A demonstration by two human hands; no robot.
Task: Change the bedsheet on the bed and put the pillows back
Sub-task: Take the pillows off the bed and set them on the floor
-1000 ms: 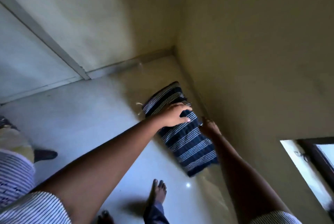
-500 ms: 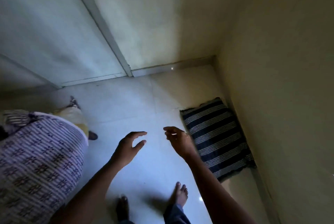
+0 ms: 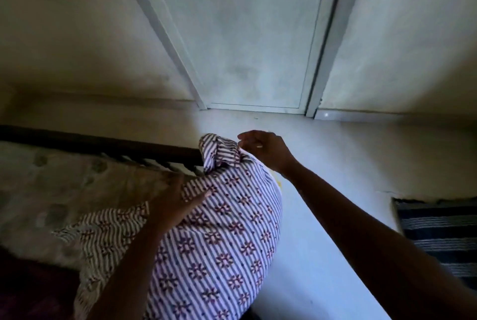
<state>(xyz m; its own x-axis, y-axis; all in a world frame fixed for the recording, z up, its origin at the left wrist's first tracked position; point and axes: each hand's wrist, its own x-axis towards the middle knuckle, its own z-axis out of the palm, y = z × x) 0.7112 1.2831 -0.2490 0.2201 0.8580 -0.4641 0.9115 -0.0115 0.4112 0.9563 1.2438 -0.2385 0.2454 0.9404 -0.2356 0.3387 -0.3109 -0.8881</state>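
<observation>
Under the left hand (image 3: 173,203), the striped pillow (image 3: 222,242)

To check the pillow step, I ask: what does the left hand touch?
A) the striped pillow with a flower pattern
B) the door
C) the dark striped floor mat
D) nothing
A: the left hand lies with spread fingers on the striped pillow, while the floor mat lies apart at the right.

Left hand (image 3: 173,203) flat, right hand (image 3: 267,150) relaxed
</observation>
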